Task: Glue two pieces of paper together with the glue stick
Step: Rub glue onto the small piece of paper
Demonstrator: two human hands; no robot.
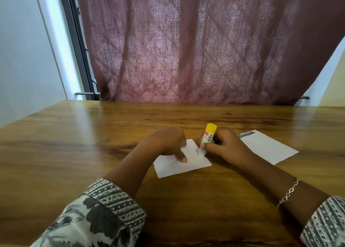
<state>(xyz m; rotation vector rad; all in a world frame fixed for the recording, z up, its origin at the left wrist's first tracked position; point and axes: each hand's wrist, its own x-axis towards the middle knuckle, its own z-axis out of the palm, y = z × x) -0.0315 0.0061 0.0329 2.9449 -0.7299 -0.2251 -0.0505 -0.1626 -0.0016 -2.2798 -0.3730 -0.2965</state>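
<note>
A small white paper (pixel 173 167) lies on the wooden table (pixel 74 144) in front of me. My left hand (pixel 168 142) rests on it, one fingertip pressing the sheet down near its middle. My right hand (pixel 224 146) grips a glue stick (pixel 206 139) with a yellow end pointing up; its white lower tip touches the right part of the small paper. A second, larger white paper (pixel 267 148) lies flat to the right, partly behind my right hand, with a dark strip at its far corner.
A patterned maroon curtain (pixel 205 51) hangs just behind the table's far edge. A white wall and a dark window frame (pixel 78 47) stand at the left. I wear patterned sleeves and a bracelet (pixel 289 192) on the right wrist.
</note>
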